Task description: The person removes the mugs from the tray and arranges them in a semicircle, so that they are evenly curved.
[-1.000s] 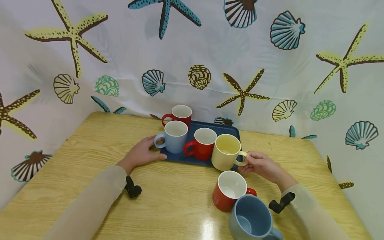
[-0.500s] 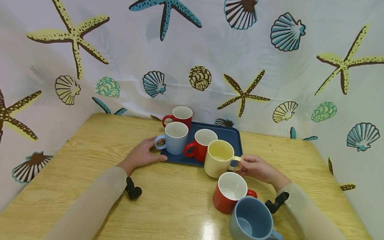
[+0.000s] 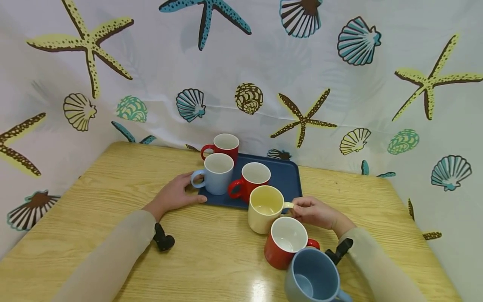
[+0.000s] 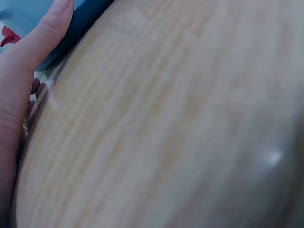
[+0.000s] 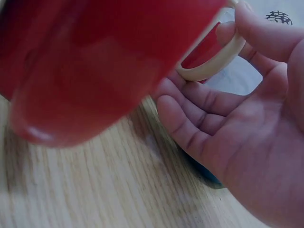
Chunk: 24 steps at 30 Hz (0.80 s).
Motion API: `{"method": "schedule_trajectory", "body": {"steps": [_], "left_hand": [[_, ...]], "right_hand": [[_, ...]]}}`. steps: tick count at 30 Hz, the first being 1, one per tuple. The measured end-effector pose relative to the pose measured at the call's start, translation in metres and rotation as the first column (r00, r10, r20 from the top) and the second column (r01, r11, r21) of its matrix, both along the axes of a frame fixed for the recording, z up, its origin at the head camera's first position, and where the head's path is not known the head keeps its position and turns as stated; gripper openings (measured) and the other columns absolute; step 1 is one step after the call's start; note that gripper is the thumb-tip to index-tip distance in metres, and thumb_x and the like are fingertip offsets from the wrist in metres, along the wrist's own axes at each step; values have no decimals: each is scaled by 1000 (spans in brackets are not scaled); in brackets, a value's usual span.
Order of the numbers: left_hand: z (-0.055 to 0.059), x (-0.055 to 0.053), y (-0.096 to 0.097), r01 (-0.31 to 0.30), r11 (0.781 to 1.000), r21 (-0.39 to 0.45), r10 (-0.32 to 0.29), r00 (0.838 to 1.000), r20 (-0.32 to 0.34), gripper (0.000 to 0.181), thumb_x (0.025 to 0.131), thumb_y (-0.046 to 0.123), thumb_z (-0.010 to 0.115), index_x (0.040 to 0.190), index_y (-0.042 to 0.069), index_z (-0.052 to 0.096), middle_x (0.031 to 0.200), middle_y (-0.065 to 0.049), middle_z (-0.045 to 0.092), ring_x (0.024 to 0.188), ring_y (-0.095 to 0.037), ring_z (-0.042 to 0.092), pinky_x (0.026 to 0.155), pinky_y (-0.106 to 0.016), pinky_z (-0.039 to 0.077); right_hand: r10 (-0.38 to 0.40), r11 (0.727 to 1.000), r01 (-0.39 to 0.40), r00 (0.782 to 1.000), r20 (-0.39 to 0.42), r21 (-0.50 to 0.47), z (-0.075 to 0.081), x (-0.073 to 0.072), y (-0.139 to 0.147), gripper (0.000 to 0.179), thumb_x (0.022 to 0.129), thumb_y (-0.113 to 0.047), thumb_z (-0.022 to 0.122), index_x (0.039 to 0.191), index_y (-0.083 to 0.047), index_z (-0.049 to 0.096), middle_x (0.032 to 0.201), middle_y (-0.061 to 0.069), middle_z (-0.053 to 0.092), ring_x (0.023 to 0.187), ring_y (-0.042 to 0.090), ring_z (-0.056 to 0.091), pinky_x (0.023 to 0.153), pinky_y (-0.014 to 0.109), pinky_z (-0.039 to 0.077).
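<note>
A pale yellow mug [image 3: 260, 218] is held upright by its handle, pinched in my right hand [image 3: 315, 213]. It overlaps the front edge of the dark blue tray [image 3: 284, 178] in the head view; whether its base touches the table I cannot tell. In the right wrist view, thumb and forefinger close on the cream handle [image 5: 209, 69]. My left hand [image 3: 173, 195] holds the tray's front left corner, thumb [image 4: 50, 31] along the rim, fingers partly hidden behind the light blue mug's handle. On the tray stand the light blue mug [image 3: 218, 180], a red mug [image 3: 254, 188] and another red mug [image 3: 228, 151] behind.
In front of the yellow mug stands a third red mug [image 3: 277, 253], close beside a larger grey-blue mug [image 3: 313, 277] by my right forearm. A white cloth [image 3: 151, 75] printed with shells and starfish hangs behind the wooden table [image 3: 203, 251].
My right hand has drawn the yellow mug left and towards me, from the tray's front right to in front of the middle red mug. My left hand stays at the tray's corner.
</note>
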State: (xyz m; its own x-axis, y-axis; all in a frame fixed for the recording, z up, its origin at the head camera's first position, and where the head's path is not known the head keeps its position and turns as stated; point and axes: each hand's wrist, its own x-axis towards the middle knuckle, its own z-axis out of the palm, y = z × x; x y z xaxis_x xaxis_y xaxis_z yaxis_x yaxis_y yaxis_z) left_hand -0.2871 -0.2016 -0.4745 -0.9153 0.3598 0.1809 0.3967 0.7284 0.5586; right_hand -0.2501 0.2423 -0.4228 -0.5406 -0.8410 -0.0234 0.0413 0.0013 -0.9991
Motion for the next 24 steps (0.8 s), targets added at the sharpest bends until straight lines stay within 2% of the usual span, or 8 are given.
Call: {"method": "schedule_trajectory", "body": {"steps": [9, 19, 24], "left_hand": [[-2, 2, 2, -24, 1000, -11, 24, 999, 28, 91, 68, 69, 65, 140, 18, 43, 141, -9, 41, 127, -32, 36, 100, -54, 32], [-1, 2, 4, -22, 1000, -18, 22, 999, 34, 92, 69, 69, 65, 141, 18, 41, 143, -10, 38, 129, -33, 35, 100, -54, 31], [2, 2, 1, -16, 1000, -2, 16, 1000, 24, 90, 69, 68, 66, 141, 18, 42, 142, -10, 40, 128, -32, 36, 100, -54, 32]], "right_hand": [[76, 997, -76, 996, 51, -2, -2, -1, -2, 21, 99, -11, 43, 95, -12, 64, 83, -3, 55, 84, 13, 49, 77, 27, 44], [132, 991, -132, 990, 44, 10, -6, -4, -7, 26, 99, -11, 42, 102, -16, 67, 93, -2, 60, 89, 13, 51, 80, 28, 47], [143, 990, -144, 989, 47, 3, -8, -6, -8, 25, 99, -11, 40, 103, -15, 65, 92, -2, 58, 90, 14, 50, 80, 28, 46]]}}
